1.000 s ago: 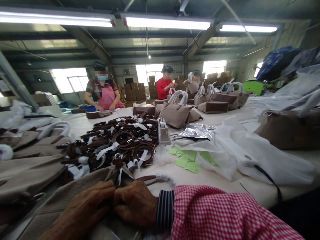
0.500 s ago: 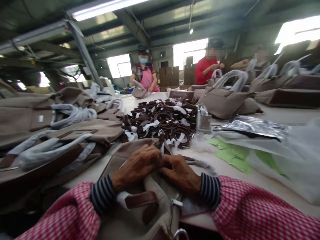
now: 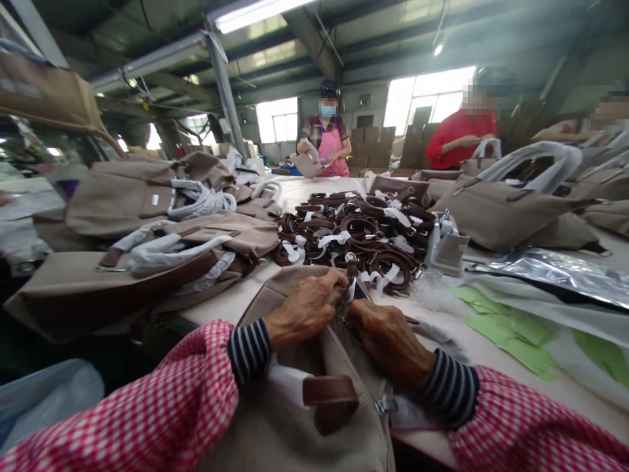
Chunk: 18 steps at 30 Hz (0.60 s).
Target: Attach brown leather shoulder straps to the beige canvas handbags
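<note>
A taupe handbag [image 3: 275, 432] lies in front of me with its zipped opening running away from me. My left hand [image 3: 304, 308] is closed on the far end of the bag's top edge, fingers bent over the fabric. Opposite it, my right hand [image 3: 393, 337] is curled into a closed grip at the same edge, by the zip. The fingertips are partly hidden, so the exact spot they pinch is unclear. A brown leather handle [image 3: 329, 390], partly wrapped in white film, bends over the near side. A metal clasp [image 3: 352, 265] shows just beyond my fingers.
Coiled brown straps [image 3: 339, 229] are heaped behind the bag. More wrapped-handle bags [image 3: 113, 282] lie at left, and another bag [image 3: 496, 210] stands at right. Green sheets [image 3: 511, 334] and clear plastic [image 3: 580, 295] cover the right side. Co-workers [image 3: 334, 141] stand across the table.
The view has swung left, so everything sits further right in the picture. My right hand's fingers have curled tighter; my left hand remains on the bag's edge.
</note>
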Tool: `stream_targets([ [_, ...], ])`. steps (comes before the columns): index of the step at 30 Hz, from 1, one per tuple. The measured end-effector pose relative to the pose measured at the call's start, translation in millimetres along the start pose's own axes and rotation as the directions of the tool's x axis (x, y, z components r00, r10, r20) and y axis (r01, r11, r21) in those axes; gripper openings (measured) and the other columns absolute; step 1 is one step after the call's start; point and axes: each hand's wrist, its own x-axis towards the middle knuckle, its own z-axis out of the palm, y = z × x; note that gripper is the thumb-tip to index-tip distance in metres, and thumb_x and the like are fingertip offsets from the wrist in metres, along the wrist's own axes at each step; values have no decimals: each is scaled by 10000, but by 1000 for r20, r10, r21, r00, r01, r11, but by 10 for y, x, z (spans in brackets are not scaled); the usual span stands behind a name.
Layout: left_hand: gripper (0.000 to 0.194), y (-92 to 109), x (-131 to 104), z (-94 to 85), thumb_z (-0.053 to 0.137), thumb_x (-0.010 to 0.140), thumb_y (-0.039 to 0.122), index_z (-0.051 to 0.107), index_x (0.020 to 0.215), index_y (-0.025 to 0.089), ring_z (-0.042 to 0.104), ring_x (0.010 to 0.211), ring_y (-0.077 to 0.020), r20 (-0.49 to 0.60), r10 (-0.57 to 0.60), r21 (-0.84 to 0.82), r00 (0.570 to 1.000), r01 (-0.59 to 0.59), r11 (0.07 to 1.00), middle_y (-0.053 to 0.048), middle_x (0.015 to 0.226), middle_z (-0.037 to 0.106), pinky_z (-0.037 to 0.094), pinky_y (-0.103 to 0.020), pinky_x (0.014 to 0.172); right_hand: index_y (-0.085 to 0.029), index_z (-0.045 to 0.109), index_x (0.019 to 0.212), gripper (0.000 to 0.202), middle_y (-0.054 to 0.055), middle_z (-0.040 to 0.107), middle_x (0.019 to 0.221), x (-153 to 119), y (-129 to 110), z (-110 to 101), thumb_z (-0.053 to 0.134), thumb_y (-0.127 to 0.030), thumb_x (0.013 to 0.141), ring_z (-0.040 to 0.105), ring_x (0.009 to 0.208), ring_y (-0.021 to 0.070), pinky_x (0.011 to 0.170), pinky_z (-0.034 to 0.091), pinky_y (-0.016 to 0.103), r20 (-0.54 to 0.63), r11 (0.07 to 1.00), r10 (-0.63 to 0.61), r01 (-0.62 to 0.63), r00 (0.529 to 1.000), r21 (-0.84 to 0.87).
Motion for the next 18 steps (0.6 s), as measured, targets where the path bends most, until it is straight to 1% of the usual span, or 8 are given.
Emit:
stream_targets([
  [3,578,67,-79,5,503,687,79,582,1232,253,661,1055,-242,15,1,54,1000,-2,999,-37,1099,715,493,-343,934,-156,577,955,164,58,661,887,69,46,37,485,-21,955,603,733,156,629,391,265,-36,985,-120,114,992,-132],
  [6,535,132,-64,-62,522,694,106,593,1203,258,653,1020,-231,61,-32,101,998,26,995,-21,1083,710,500,-337,916,-157,571,959,151,50,644,860,99,78,64,486,-34,968,593,729,156,606,371,265,-61,972,-153,139,986,-188],
  [8,483,200,1,-120,553,712,135,600,1178,254,643,984,-229,99,-61,197,993,41,980,-18,1050,700,508,-336,895,-157,572,960,125,48,647,855,92,88,78,506,-52,975,600,732,154,600,368,264,-61,967,-184,169,981,-192],
  [11,367,307,142,-163,580,753,151,638,1106,236,583,1106,-263,101,45,415,994,-83,906,-65,1182,656,503,-376,934,-146,581,1001,84,68,673,906,68,89,91,518,-91,1002,631,766,157,608,390,262,-38,949,-252,240,967,-203],
  [13,279,331,243,-153,571,777,141,677,1019,230,541,1197,-272,120,148,475,982,-188,860,-70,1338,590,497,-383,957,-138,586,1033,87,82,684,938,59,84,90,512,-97,1013,650,786,162,608,404,264,-22,946,-256,245,967,-214],
  [14,249,322,290,-139,568,786,140,693,981,232,551,1197,-258,131,160,471,978,-204,858,-53,1378,569,498,-367,953,-135,588,1041,92,83,685,936,58,81,87,509,-96,1016,654,786,165,602,406,265,-12,947,-244,235,970,-219],
  [16,202,275,364,-102,564,801,146,711,914,226,616,1097,-219,122,109,457,987,-153,876,-34,1328,596,504,-330,910,-134,593,1033,94,79,681,908,59,72,79,508,-98,1020,653,770,171,583,402,270,12,947,-227,223,974,-232],
  [18,148,220,406,-64,566,830,172,702,882,201,656,977,-205,71,45,471,996,-73,879,-50,1189,641,509,-320,848,-137,600,1002,101,75,673,884,62,61,76,506,-107,1025,641,748,176,565,394,276,37,937,-244,246,969,-249],
])
